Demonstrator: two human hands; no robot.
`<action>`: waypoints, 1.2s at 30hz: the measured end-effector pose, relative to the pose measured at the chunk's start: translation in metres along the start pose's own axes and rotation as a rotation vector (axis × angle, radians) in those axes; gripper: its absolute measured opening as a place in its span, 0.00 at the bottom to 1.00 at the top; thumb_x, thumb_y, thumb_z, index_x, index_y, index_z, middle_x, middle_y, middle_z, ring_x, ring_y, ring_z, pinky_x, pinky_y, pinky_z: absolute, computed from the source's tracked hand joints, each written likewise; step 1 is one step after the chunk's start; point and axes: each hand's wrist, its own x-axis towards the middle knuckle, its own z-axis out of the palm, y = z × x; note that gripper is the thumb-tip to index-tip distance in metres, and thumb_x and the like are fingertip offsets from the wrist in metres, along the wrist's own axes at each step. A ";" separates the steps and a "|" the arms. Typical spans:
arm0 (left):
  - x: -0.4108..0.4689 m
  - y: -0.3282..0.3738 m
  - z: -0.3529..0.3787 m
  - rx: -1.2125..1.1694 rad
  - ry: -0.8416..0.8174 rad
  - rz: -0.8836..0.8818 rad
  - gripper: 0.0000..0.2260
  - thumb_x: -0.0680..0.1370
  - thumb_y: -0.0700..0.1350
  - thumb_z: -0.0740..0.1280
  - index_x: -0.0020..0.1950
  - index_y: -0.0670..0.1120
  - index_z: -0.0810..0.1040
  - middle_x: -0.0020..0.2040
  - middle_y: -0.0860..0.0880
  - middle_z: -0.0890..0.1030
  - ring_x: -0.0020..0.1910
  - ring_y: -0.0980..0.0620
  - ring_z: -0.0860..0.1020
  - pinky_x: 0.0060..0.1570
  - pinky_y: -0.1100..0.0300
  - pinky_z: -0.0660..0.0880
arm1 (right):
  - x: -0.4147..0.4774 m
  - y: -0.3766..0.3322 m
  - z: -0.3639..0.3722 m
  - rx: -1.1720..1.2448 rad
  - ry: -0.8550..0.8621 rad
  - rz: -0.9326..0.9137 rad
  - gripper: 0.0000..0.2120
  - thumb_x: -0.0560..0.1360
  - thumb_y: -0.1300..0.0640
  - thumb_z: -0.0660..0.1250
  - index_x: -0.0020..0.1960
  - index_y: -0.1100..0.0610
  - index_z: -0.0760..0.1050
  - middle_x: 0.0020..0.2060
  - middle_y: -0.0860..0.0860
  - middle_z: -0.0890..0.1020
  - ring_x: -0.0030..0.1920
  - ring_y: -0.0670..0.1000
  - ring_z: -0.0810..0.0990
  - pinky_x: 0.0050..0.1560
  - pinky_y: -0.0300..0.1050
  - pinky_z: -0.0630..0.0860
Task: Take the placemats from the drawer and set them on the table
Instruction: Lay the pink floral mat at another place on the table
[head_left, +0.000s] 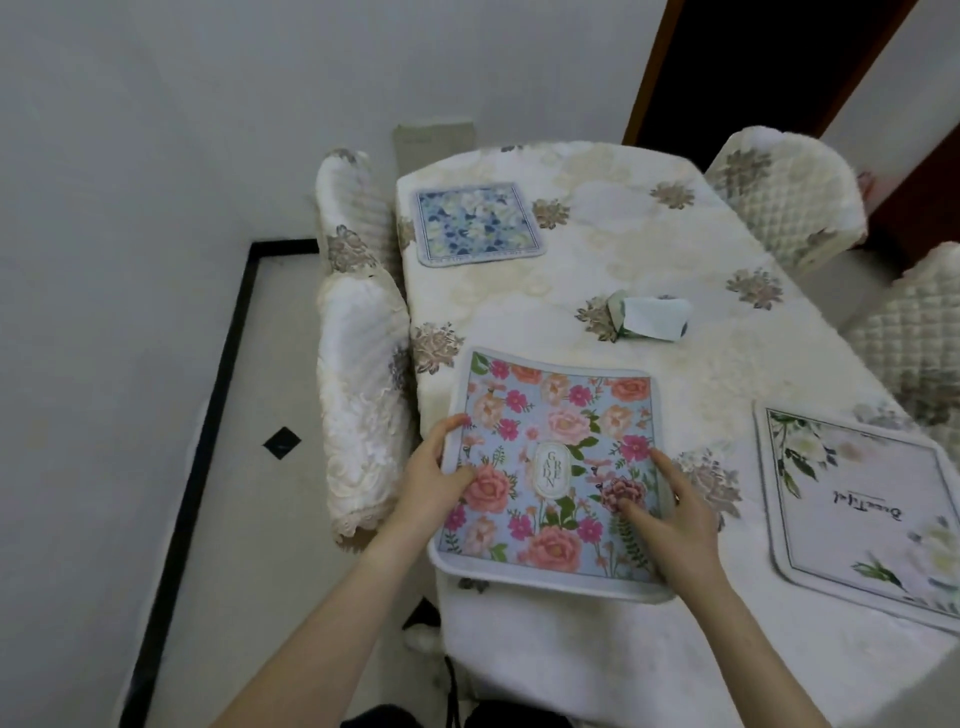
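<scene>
A pink-flowered placemat lies at the near left corner of the table, its front edge hanging slightly over the table edge. My left hand grips its left edge, thumb on top. My right hand rests on its right side with fingers spread flat. A blue-flowered placemat lies at the far left corner. A white placemat with green leaves and script lies at the near right edge.
A tissue pack sits mid-table. Quilted covered chairs stand on the left and right. The white wall and tiled floor are to the left, a dark doorway behind.
</scene>
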 end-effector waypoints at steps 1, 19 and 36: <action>0.011 0.001 0.004 -0.007 0.020 -0.004 0.25 0.76 0.35 0.69 0.62 0.64 0.73 0.61 0.51 0.80 0.54 0.52 0.82 0.48 0.49 0.82 | 0.018 -0.005 -0.001 -0.004 -0.023 -0.017 0.34 0.72 0.61 0.74 0.75 0.50 0.66 0.63 0.49 0.76 0.57 0.47 0.76 0.60 0.50 0.77; 0.139 -0.067 0.018 0.205 0.242 -0.152 0.26 0.77 0.37 0.69 0.68 0.60 0.70 0.67 0.49 0.73 0.58 0.47 0.77 0.47 0.54 0.82 | 0.193 0.029 0.065 -0.222 -0.237 -0.084 0.35 0.72 0.57 0.74 0.75 0.52 0.64 0.66 0.52 0.75 0.64 0.53 0.75 0.64 0.49 0.73; 0.168 -0.109 0.061 1.205 0.035 0.289 0.25 0.83 0.55 0.49 0.79 0.50 0.56 0.78 0.47 0.61 0.78 0.47 0.57 0.75 0.51 0.51 | 0.206 0.068 0.117 -0.758 -0.263 -0.512 0.27 0.82 0.44 0.47 0.80 0.50 0.53 0.78 0.49 0.56 0.79 0.51 0.52 0.78 0.52 0.47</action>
